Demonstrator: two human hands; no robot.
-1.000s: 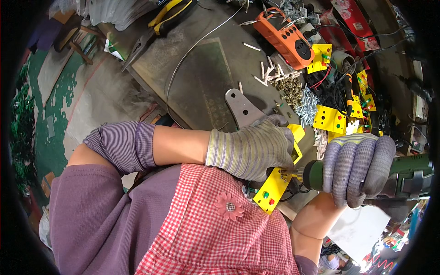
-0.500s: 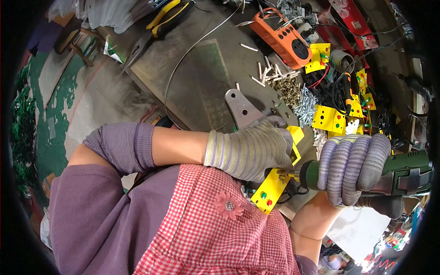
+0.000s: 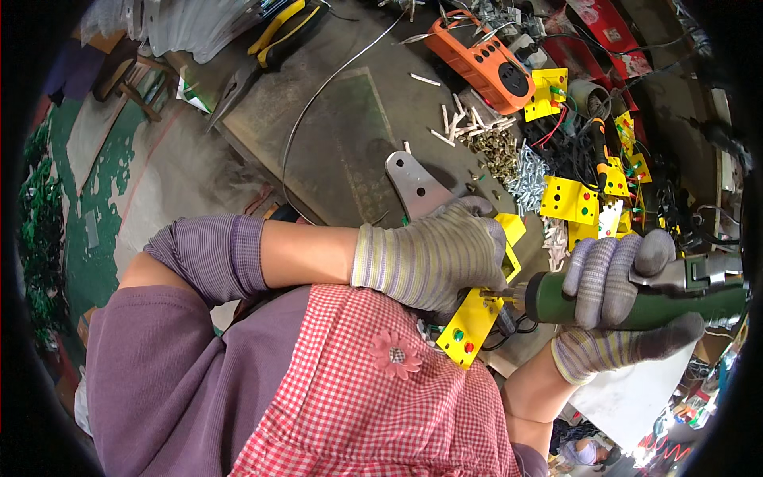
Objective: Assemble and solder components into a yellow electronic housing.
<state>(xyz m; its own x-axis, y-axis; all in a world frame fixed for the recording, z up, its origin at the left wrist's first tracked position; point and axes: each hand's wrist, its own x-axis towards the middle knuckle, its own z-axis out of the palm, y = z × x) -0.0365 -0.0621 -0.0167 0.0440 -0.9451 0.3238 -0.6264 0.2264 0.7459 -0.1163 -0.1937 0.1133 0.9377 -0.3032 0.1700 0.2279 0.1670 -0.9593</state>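
Observation:
My left hand (image 3: pixel 433 256), in a striped knit glove, is closed on a yellow metal bracket (image 3: pixel 474 324) and steadies it. A green and a red button-like part sit near the bracket's lower end. A grey steel plate (image 3: pixel 413 179) with holes juts out beyond the left hand; whether the fingers touch it is hidden. My right hand (image 3: pixel 604 282), gloved too, wraps around a green power screwdriver (image 3: pixel 548 298) lying sideways, with its metal lever on the upper side. The screwdriver's tip meets the bracket beside my left fingers; the screw itself is too small to make out.
Beyond my hands lie brass parts (image 3: pixel 494 155), silver screws (image 3: pixel 527 184) and white sticks (image 3: pixel 469 123). An orange power strip (image 3: pixel 482 63) stands behind them. More yellow brackets (image 3: pixel 569 200) with wires lie at right. Yellow-handled pliers (image 3: pixel 274 36) rest at the far left, near a curved cable (image 3: pixel 318 99).
The screwdriver has rolled in my right hand, bringing its lever to the upper side. My right fingers have shifted and the grip looks looser. My left hand and the bracket stay nearly in place.

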